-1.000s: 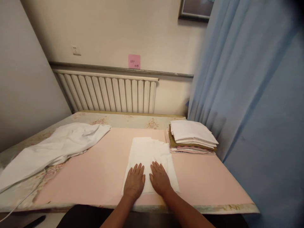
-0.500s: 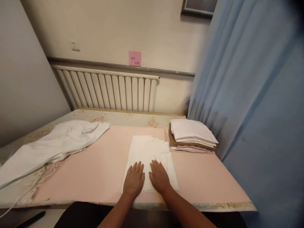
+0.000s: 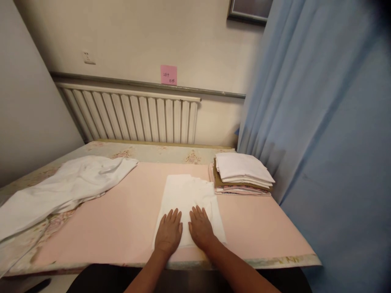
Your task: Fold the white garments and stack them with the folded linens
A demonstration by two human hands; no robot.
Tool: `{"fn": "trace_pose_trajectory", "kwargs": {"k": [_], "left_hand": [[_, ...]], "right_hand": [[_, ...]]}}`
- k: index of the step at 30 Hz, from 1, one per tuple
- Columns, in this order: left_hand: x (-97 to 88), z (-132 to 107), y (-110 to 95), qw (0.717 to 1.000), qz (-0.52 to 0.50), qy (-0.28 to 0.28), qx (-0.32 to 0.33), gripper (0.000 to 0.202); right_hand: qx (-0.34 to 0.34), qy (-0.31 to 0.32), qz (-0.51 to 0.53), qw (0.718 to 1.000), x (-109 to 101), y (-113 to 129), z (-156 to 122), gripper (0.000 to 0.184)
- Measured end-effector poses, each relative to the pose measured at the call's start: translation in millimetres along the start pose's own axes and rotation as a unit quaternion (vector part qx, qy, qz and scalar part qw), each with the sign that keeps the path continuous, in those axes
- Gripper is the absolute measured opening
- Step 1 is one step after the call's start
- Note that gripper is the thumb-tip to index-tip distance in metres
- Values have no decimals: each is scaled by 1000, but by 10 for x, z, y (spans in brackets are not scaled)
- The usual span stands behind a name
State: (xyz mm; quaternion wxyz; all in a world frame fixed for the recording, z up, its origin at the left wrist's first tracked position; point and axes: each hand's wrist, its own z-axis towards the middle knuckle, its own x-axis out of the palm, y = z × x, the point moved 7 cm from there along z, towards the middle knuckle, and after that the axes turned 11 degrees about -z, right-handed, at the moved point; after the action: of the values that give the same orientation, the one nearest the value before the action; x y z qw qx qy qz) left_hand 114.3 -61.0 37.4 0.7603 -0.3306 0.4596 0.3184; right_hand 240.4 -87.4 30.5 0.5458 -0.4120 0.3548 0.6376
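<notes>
A folded white cloth [image 3: 186,195] lies on the pink surface [image 3: 122,211] in front of me. My left hand [image 3: 168,232] rests flat on its near edge with fingers stretched out. My right hand [image 3: 200,228] lies flat beside it on the same cloth, fingers spread. The two hands are close together, almost touching. Neither hand holds anything.
A stack of folded cloths [image 3: 241,174] sits at the right, just beyond the white cloth. A loose white garment [image 3: 64,185] sprawls at the left. A radiator [image 3: 128,114] lines the wall behind, and a blue curtain [image 3: 320,122] hangs close on the right.
Both hands stay flat on the cloth in the same place. Only the view has shifted a little.
</notes>
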Motion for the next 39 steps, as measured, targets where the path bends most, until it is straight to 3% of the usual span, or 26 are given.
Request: {"fn": "trace_pose_trajectory", "kwargs": {"k": [5, 16, 32, 36, 39], "left_hand": [[2, 0, 1, 1000, 5, -4, 6, 45], [-20, 11, -17, 1000, -11, -6, 14, 46], [-6, 16, -17, 1000, -7, -7, 14, 46], [-1, 19, -24, 1000, 1, 1, 15, 46], [-3, 22, -23, 1000, 2, 10, 9, 46]], "right_hand": [[-54, 21, 31, 998, -33, 185, 58, 44], [-18, 3, 75, 997, -17, 146, -36, 45], [-9, -6, 42, 999, -149, 110, -361, 47], [-4, -13, 40, 999, -209, 226, -496, 52], [-37, 0, 55, 998, -243, 414, -575, 60]]}}
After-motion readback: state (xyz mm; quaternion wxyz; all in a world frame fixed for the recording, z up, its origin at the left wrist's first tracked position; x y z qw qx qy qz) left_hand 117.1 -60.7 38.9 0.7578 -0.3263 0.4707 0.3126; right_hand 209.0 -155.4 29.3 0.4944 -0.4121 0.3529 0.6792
